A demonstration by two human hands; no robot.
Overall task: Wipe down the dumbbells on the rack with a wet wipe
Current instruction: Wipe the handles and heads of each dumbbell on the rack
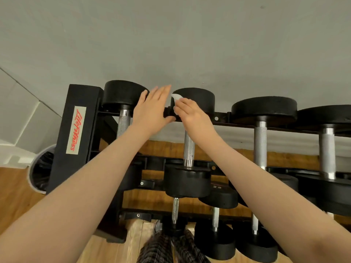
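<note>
Two hands up at the rack's (pixel 76 130) back rail: my right hand (pixel 190 112) pinches the wipe (pixel 175 96) against a dumbbell (pixel 197 97), left hand (pixel 153 109) flat, releasing nothing. Pushing hard could roll that dumbbell off its cradle.

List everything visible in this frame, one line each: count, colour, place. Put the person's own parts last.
Dumbbells: at least seven, black heads, silver handles; four on top tier, others below.
Rack: one, black, red-lettered label on left post.
Wipe: one, white, against far head of second top dumbbell.
Bin: one, white rim, dark liner, left of rack.
Floor: wood, brown.
Wall: grey.
Left hand: fingers straight, between first two far heads.
Right hand: holds wipe.
</note>
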